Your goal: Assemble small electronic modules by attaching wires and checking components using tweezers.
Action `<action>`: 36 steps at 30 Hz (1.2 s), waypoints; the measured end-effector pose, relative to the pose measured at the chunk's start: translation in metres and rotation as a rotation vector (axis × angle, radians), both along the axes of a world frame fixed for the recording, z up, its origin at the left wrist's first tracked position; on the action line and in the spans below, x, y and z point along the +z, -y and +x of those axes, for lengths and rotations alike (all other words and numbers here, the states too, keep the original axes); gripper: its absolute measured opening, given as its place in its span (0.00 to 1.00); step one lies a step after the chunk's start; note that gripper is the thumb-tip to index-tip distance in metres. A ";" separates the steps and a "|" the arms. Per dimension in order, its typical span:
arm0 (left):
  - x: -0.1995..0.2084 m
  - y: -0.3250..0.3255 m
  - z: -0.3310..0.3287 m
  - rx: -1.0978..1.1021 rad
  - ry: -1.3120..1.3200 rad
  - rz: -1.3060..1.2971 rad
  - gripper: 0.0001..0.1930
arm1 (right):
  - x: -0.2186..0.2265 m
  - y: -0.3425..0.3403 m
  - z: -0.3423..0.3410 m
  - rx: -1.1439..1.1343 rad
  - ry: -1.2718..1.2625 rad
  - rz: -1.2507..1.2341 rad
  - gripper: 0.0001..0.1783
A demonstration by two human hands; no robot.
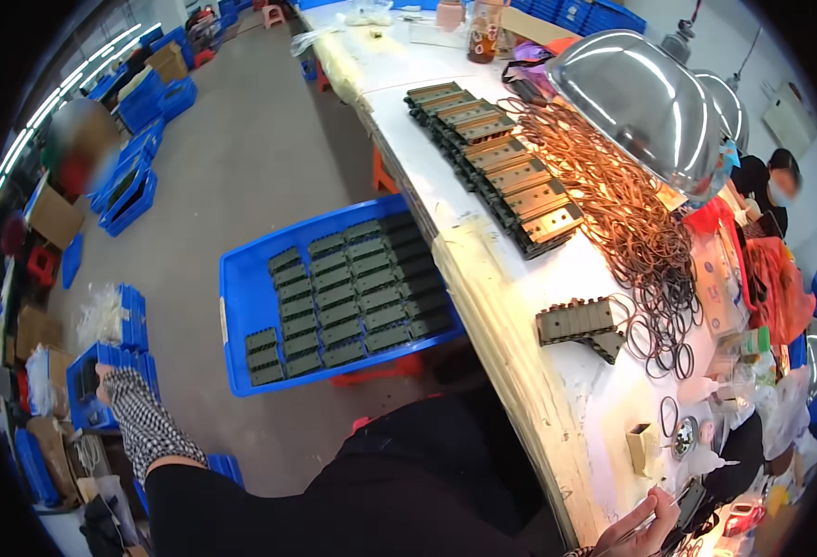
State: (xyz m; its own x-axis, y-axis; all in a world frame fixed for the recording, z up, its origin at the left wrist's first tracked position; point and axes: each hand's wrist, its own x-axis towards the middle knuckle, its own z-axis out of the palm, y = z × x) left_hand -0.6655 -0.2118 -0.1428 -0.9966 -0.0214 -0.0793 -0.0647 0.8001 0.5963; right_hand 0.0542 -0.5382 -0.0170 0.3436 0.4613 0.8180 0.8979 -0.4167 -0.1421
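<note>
My left hand [104, 382] reaches out to the far left past a checkered sleeve cover, over a blue crate [93, 413] with dark contents. Its fingers are small and mostly hidden. At the lower right, my right hand [645, 525] is over the worktable with its fingers bent together, beside a dark flat piece [691, 501]. Whether that piece is in its grasp is unclear. Nearby stand a small cream-coloured open box [643, 450] and a round metal dish [684, 436]. A dark green ridged block [575, 321] lies farther up the table, next to loose dark rubber bands [654, 339].
A blue tray [226, 316] with rows of dark green blocks stands left of the worktable [478, 297]. More blocks [506, 172] line the table beside a heap of brown bands [603, 176], under a shiny metal lamp [636, 102]. Blue crates [130, 190] stack along the left; another person [761, 190] is at the right.
</note>
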 end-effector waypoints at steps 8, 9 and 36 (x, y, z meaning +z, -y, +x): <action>0.027 -0.049 0.045 -0.061 -0.015 0.586 0.27 | -0.001 0.022 0.004 -0.030 -0.116 -0.104 0.07; 0.036 -0.068 0.063 -0.133 -0.039 0.761 0.27 | 0.000 0.022 0.004 -0.016 -0.106 -0.081 0.06; 0.104 0.121 0.643 -2.407 -0.078 1.565 0.15 | 0.018 -0.062 -0.005 0.276 -0.385 0.031 0.16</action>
State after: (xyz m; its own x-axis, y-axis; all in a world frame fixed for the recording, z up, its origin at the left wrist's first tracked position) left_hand -0.0229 -0.3331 -0.0392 0.4448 0.2286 0.8660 -0.3045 -0.8707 0.3862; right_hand 0.0488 -0.4764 0.0013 0.4924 0.5559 0.6697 0.8540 -0.1599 -0.4951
